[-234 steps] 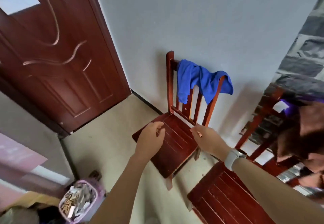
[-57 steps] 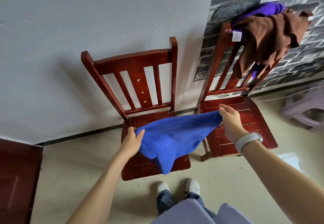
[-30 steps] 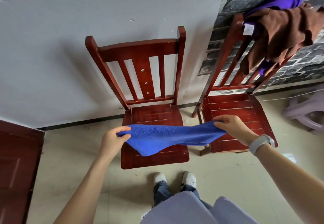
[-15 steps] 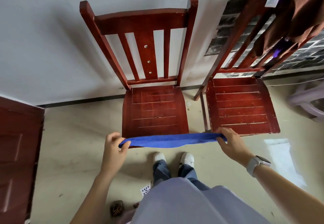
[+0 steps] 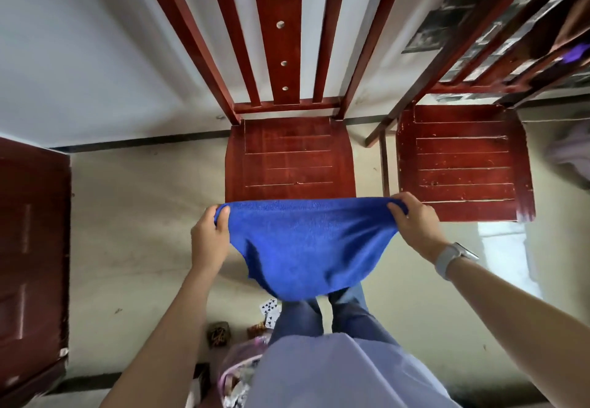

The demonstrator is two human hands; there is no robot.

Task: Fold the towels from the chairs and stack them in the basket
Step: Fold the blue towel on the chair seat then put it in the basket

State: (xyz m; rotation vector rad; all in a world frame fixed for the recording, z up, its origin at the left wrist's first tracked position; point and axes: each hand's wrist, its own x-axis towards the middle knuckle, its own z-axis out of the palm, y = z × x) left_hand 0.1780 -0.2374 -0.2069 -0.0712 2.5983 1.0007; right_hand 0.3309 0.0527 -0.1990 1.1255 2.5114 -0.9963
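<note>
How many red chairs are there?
2. One chair stands straight ahead, behind the blue towel held in both hands. The other chair stands beside it on the right. More could be out of view.

A dark red door [image 5: 32,248] stands at the left, against a white wall [image 5: 79,56]. Playing cards [image 5: 269,310] lie scattered on the beige floor [image 5: 134,216], near a small patterned box [image 5: 218,334]. Grey brick wallpaper [image 5: 447,15] covers the far right wall.

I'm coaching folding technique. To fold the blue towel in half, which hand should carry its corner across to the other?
Neither is clearly favoured: left hand and right hand each pinch a top corner of the blue towel, level and symmetric.
</note>
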